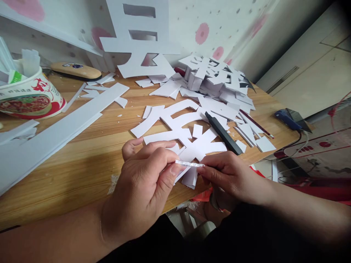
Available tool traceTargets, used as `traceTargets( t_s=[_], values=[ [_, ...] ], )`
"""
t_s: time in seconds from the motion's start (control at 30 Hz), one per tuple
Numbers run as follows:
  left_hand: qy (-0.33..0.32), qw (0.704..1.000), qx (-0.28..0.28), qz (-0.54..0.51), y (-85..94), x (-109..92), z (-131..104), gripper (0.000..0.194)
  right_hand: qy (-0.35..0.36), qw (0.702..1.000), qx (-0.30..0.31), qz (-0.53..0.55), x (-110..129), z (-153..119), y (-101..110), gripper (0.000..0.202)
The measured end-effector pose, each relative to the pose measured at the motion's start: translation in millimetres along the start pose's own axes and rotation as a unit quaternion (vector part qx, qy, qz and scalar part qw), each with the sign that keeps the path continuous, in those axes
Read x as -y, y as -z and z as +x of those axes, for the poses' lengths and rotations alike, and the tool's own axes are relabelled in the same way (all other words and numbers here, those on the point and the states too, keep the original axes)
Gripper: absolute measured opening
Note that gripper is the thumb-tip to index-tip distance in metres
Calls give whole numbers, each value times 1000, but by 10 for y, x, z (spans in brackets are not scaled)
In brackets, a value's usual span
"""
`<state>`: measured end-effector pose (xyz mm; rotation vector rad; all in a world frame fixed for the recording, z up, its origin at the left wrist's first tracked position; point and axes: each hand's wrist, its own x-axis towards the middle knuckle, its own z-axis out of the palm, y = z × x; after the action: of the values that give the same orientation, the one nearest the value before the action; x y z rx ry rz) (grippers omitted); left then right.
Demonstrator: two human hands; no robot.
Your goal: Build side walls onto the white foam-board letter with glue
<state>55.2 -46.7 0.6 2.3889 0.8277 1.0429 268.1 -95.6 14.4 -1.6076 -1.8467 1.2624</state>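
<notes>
Between my two hands is a small, thin white strip (189, 164), its cut edge facing me and looking rough. My left hand (149, 182) pinches its left end between thumb and forefinger, the other fingers loosely curled. At the strip's right end, my right hand (227, 173) grips with thumb and fingertips. Just beyond the hands, a white cut-out character shape (175, 120) rests on the wooden table (82, 153). Across its right side lies a black utility knife (223, 133), touched by neither hand. Whether the strip is foam board or card, I cannot tell.
A paper noodle bowl (35, 98) holding scraps stands at left, near long white board strips (68, 128) and a wooden-backed eraser (76, 71). Large cut-out characters (145, 47) lean on the wall. Offcuts, a pencil (257, 124) and a blue-handled tool (287, 119) lie at right.
</notes>
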Motion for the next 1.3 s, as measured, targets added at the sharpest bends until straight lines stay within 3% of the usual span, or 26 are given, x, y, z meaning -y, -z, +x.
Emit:
traceTargets(
  t_s=[0.63, 0.83, 1.07, 1.17, 1.3],
  values=[
    [85, 990, 60, -92, -53, -8, 14, 15, -9, 1000, 8, -1, 63, 46, -45, 35],
    [73, 992, 68, -83, -62, 4, 53, 18, 0, 1000, 6, -10, 47, 43, -51, 35],
    [34, 997, 36, -65, -38, 66, 23, 11, 29, 999, 6, -16, 33, 5, 46, 36],
    [12, 997, -5, -75, -16, 103, 8, 9, 43, 998, -52, 2, 89, -64, 160, 35],
    [-27, 997, -23, -66, -1, 112, 25, 13, 129, 983, -127, 13, 207, -168, 234, 18]
  ],
)
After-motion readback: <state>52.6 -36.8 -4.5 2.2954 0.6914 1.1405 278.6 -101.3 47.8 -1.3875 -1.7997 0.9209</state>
